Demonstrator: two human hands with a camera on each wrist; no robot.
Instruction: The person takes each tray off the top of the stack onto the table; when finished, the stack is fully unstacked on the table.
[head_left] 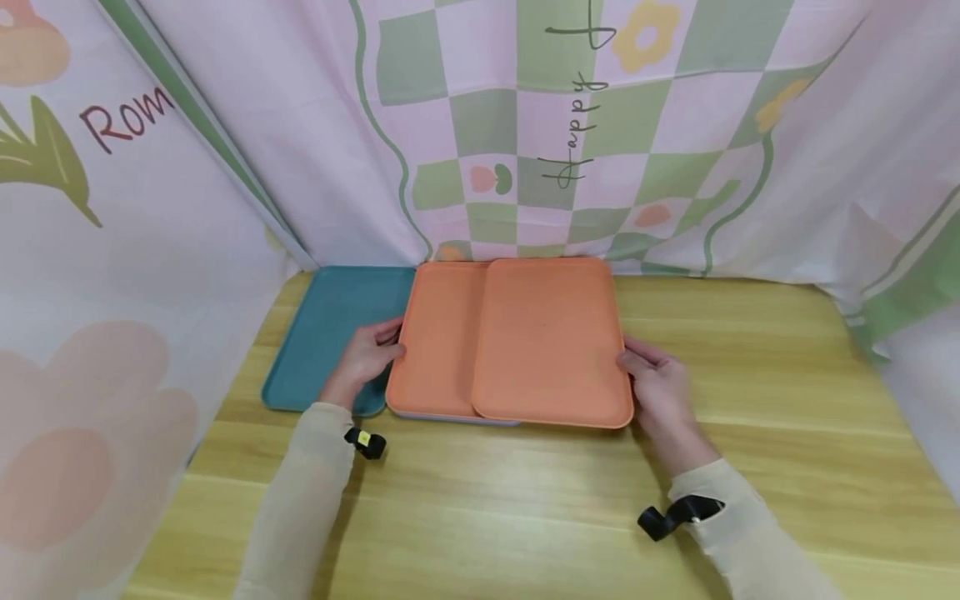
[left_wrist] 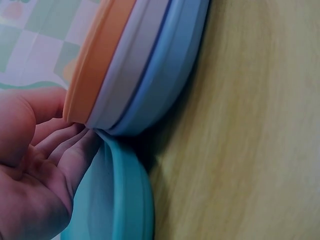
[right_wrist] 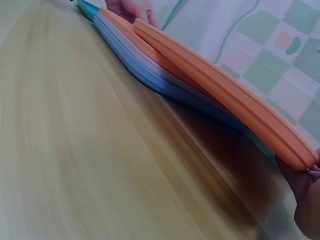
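An orange tray [head_left: 555,342] overlaps a second orange tray [head_left: 442,333] to its left. My right hand [head_left: 663,387] grips the upper tray's right edge, thumb on the rim, and holds that side off the table. Under the lower orange tray, the left wrist view shows a lilac tray [left_wrist: 132,62] and a blue tray [left_wrist: 167,75]. My left hand [head_left: 365,362] holds the lower orange tray's left edge, thumb at its rim and fingers against the side of the stack. A teal tray [head_left: 345,308] lies partly beneath this hand.
The trays are on a wooden table [head_left: 480,508], near its back edge. A printed curtain [head_left: 487,125] with green checks hangs right behind them. Another white cloth with flowers [head_left: 112,250] hangs at the left side. Each wrist has a black strap [head_left: 678,517].
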